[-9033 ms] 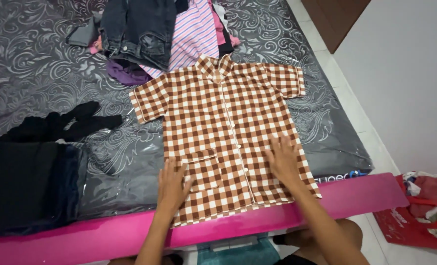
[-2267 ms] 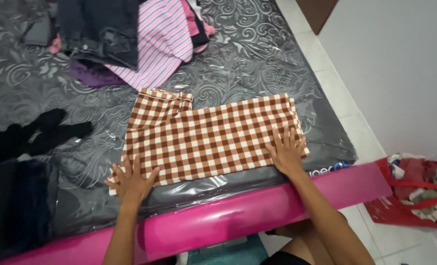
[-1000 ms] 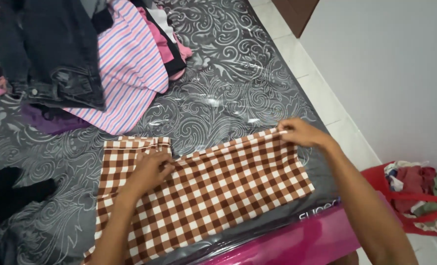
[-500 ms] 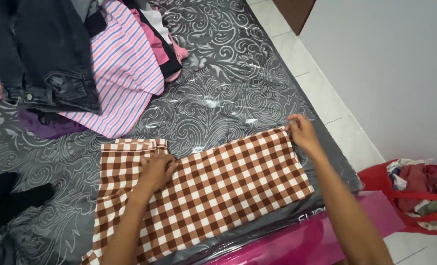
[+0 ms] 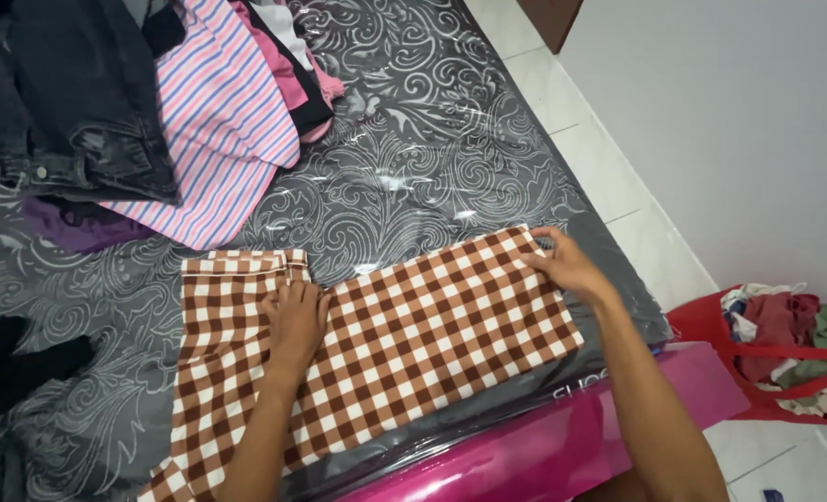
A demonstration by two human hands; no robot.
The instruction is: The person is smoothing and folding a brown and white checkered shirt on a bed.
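Fingers of the left hand are lying flat, pressing the checked shirt mid-fold; the right hand is pinching its far right corner. The shirt's long axis is running left to right across the mattress, beside the striped garment.
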